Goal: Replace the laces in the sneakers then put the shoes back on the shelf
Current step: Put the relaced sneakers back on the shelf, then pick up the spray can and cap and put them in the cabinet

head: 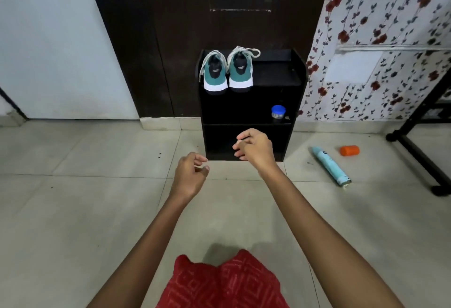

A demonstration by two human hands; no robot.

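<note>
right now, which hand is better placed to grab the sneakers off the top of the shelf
Right, likely. The right hand is raised in front of the shelf, closer to the sneakers above it; the left hand sits lower, short of the shelf. Both are empty.

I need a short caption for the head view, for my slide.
Left hand and right hand held out before laced teal sneakers atop black shelf.

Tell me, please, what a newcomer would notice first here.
The teal sneakers with pale laces stand on top of the black shelf, at its left. Below, the left hand and right hand hover, fingers loosely curled. A blue spray can and orange cap lie on the floor at right.
</note>
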